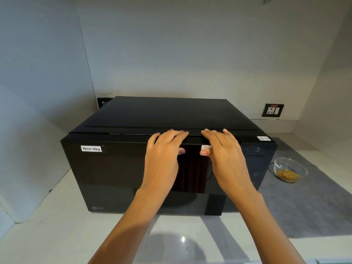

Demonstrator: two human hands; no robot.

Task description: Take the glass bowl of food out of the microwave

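A black microwave [118, 168] with a "Non-Veg" label stands on the white counter, its door shut. My left hand [163, 155] and my right hand [222, 155] rest side by side on the door's top front edge, fingers curled over the rim onto the top panel, thumbs against the door's front. A glass bowl [290, 169] holding yellow food sits on the counter to the right of the microwave, apart from both hands. The microwave's inside is hidden behind the dark door.
A grey mat [312, 206] lies under the bowl on the white counter [57, 225]. A wall socket [272, 110] is on the back wall at right. Walls close in the left side and the back.
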